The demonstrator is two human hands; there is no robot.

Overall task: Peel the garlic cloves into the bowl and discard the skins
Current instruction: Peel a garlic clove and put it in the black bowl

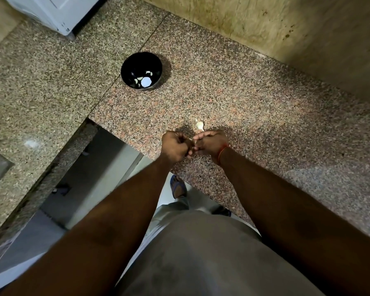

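Both forearms outstretched, left hand (175, 145) and right hand (210, 144) touching, fingers curled pinching garlic clove (191, 141)

1. The bowl (141, 70) stands on the surface (254, 107), well behind the hands and to their left
2. Peeled garlic cloves (143, 80) lie in the bowl, toward its near side
3. The left hand (176, 146) and right hand (209, 144) meet knuckle to knuckle above the near edge of the surface
4. A garlic piece (199, 124) lies on the surface just behind the right hand
5. A wall (286, 28) rises behind the surface, to the right
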